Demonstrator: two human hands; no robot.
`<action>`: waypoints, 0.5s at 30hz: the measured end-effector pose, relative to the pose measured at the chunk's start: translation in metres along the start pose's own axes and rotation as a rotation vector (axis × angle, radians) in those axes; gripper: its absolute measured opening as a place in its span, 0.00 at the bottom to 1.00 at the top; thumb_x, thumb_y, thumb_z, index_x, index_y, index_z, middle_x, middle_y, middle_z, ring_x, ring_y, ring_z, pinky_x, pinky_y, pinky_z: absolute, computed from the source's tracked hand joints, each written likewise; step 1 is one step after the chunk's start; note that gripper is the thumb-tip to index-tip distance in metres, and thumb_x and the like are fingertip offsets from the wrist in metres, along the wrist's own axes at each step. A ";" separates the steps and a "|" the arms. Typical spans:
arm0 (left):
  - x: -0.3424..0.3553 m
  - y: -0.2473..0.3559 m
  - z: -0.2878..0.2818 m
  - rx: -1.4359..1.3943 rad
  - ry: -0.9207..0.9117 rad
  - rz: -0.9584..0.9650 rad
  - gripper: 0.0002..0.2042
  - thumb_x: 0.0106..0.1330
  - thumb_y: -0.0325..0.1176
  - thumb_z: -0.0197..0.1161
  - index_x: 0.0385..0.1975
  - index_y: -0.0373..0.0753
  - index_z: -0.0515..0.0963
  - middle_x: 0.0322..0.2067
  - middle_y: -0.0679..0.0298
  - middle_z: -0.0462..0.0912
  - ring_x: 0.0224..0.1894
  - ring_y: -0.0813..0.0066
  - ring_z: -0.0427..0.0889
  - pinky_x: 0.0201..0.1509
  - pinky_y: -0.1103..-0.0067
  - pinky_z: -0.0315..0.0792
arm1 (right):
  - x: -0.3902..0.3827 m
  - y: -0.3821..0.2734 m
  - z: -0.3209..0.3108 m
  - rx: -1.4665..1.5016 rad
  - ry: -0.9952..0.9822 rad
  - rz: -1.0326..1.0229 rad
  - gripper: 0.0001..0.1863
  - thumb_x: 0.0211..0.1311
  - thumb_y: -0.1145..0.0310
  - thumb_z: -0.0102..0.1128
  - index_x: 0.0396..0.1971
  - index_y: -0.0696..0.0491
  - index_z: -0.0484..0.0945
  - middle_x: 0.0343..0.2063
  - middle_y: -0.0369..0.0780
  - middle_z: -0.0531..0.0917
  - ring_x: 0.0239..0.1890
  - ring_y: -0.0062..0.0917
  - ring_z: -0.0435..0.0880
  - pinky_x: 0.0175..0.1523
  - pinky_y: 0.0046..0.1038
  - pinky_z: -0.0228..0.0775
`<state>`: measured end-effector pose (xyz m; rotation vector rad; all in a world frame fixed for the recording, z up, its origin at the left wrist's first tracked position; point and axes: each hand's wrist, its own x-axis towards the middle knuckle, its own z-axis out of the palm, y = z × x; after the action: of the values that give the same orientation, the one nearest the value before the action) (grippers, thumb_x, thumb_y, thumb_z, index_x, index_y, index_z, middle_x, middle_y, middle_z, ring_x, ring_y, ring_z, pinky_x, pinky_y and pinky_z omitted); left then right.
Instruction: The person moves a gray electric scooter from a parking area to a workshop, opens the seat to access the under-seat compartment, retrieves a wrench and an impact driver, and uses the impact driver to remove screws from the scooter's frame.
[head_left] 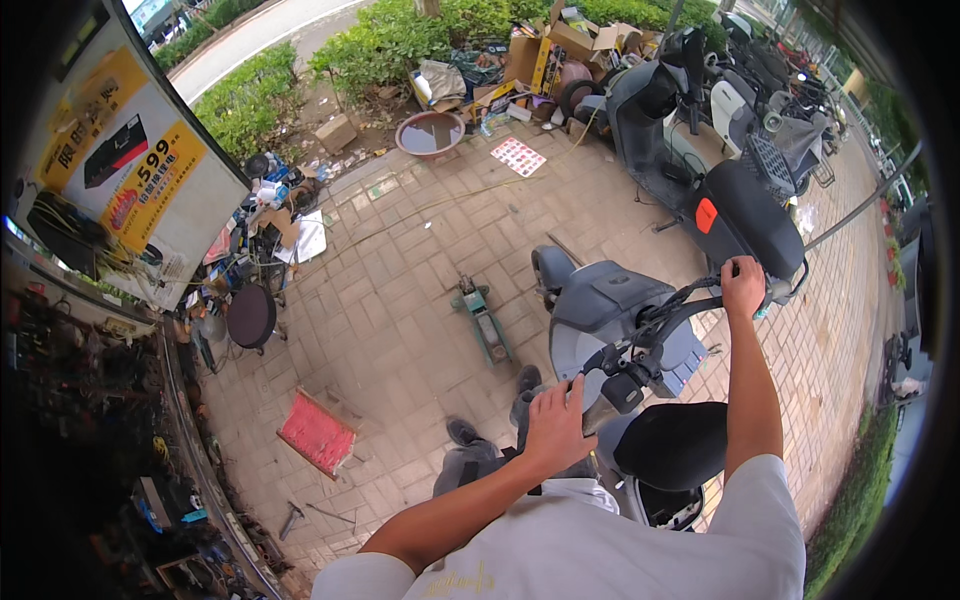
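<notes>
A grey electric scooter [612,300] stands beside me on the right, its front wheel [553,270] pointing away. My left hand [558,428] is closed around the left end of its handlebar, next to the brake lever; the grip is mostly covered by the hand. Farther out, my right hand [743,288] is wrapped around the right handlebar grip, that arm stretched forward. Black levers and cables [650,335] run between the two hands. Below the handlebar is the black seat [672,445], with a dark open compartment [668,503] behind it.
A green floor jack [487,322] lies left of the front wheel. Leftward are a red low stool [317,432], a round stool [251,317] and a hammer [291,520]. Another scooter [650,130] is parked ahead. A water basin [430,133] and cardboard boxes [545,60] line the hedge.
</notes>
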<state>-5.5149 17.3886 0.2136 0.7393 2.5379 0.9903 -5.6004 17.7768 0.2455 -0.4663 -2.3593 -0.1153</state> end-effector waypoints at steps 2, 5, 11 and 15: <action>0.013 -0.009 -0.008 0.002 0.020 -0.001 0.46 0.43 0.44 0.68 0.63 0.33 0.54 0.55 0.49 0.62 0.58 0.52 0.60 0.63 0.63 0.51 | 0.012 -0.009 0.011 0.016 0.021 -0.026 0.04 0.49 0.69 0.59 0.22 0.52 0.75 0.24 0.38 0.77 0.32 0.35 0.76 0.39 0.34 0.68; 0.032 -0.024 -0.016 0.008 0.045 -0.008 0.47 0.41 0.44 0.69 0.63 0.35 0.53 0.55 0.51 0.63 0.58 0.54 0.61 0.63 0.64 0.51 | 0.028 -0.026 0.030 0.010 0.003 -0.005 0.04 0.48 0.69 0.59 0.21 0.51 0.74 0.24 0.37 0.77 0.32 0.33 0.76 0.41 0.33 0.68; 0.061 -0.043 -0.037 0.042 0.058 -0.048 0.47 0.41 0.45 0.70 0.63 0.34 0.54 0.55 0.53 0.64 0.59 0.58 0.62 0.63 0.65 0.51 | 0.061 -0.056 0.059 0.027 -0.009 -0.053 0.05 0.48 0.67 0.60 0.20 0.51 0.75 0.24 0.36 0.78 0.32 0.33 0.76 0.42 0.33 0.67; 0.079 -0.049 -0.039 0.018 0.070 -0.070 0.47 0.41 0.44 0.70 0.63 0.34 0.54 0.54 0.52 0.64 0.58 0.58 0.62 0.63 0.64 0.52 | 0.083 -0.065 0.081 0.044 0.018 -0.089 0.05 0.48 0.68 0.60 0.20 0.51 0.75 0.24 0.36 0.78 0.32 0.33 0.75 0.41 0.33 0.67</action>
<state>-5.6147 17.3825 0.1988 0.6266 2.6160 0.9882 -5.7319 17.7582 0.2441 -0.3374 -2.3603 -0.1083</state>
